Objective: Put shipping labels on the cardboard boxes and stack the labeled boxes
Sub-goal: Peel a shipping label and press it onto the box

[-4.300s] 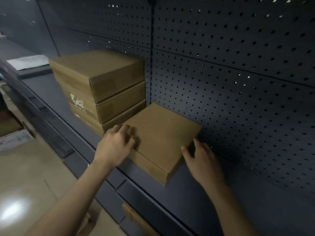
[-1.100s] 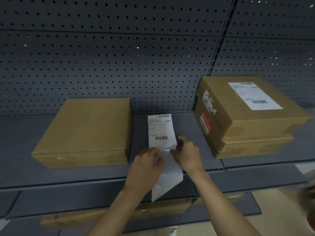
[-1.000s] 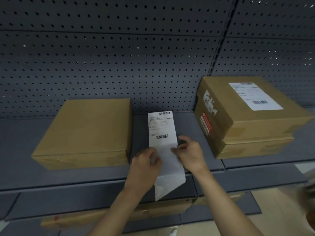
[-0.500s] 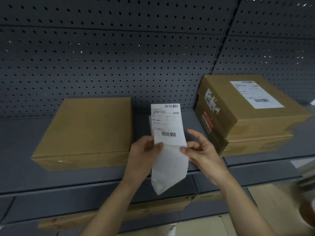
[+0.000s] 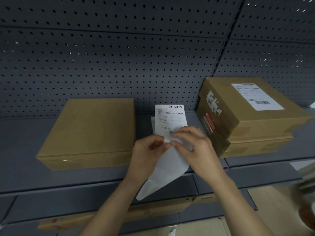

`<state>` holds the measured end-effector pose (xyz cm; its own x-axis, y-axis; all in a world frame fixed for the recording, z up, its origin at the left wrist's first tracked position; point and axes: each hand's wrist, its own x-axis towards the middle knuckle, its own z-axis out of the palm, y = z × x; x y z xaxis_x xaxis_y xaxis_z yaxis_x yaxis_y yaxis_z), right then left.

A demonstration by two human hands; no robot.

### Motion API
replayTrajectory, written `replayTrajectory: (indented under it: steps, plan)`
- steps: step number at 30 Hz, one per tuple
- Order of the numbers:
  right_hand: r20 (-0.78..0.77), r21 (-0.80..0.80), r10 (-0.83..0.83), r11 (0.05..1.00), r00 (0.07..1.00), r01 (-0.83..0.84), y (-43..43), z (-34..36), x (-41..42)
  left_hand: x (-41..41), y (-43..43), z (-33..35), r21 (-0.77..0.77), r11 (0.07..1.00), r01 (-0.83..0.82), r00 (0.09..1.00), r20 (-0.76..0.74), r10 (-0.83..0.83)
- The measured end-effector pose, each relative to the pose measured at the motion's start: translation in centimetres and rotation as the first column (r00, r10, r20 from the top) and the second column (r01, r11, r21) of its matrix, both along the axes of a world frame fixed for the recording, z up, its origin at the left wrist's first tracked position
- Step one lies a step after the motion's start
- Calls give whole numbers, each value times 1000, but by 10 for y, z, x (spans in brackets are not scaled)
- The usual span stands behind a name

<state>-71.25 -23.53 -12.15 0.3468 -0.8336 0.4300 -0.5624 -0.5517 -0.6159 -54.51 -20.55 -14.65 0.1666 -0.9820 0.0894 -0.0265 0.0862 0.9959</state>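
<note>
Your left hand [image 5: 148, 150] and right hand [image 5: 196, 147] both pinch the shipping label [image 5: 170, 116] over the shelf's [image 5: 20, 159] front edge, apparently peeling it. Next, you'd need to lay it flat on the unlabeled box [image 5: 90, 128].

Gap on shelf [image 5: 20, 142] between plain box [image 5: 92, 128] and stacked boxes [image 5: 247, 126] seems passable; pegboard [image 5: 119, 65] behind.

label [image 5: 170, 116] print too small to read; right hand [image 5: 192, 145] covers its lower barcode. 1 blurred obj [image 5: 305, 193] at right edge, cut off.
</note>
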Motion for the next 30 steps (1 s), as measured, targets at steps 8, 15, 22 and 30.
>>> replayTrajectory:
  steps: [8,15,22,30]
  plan:
    - [49,57,113,992,992,-116,-3,2,-1,1,4,10,-63,991,118,992,44,-115]
    - [27,70,137,988,990,-138,-2,2,-2,3,0,4,-62,994,89,989,124,-81]
    - [-50,57,161,986,986,-158,-2,1,-6,4,0,2,-95,993,72,963,266,-44]
    - [-171,26,150,989,974,-147,-3,-2,-7,2,2,2,-160,985,56,935,355,5]
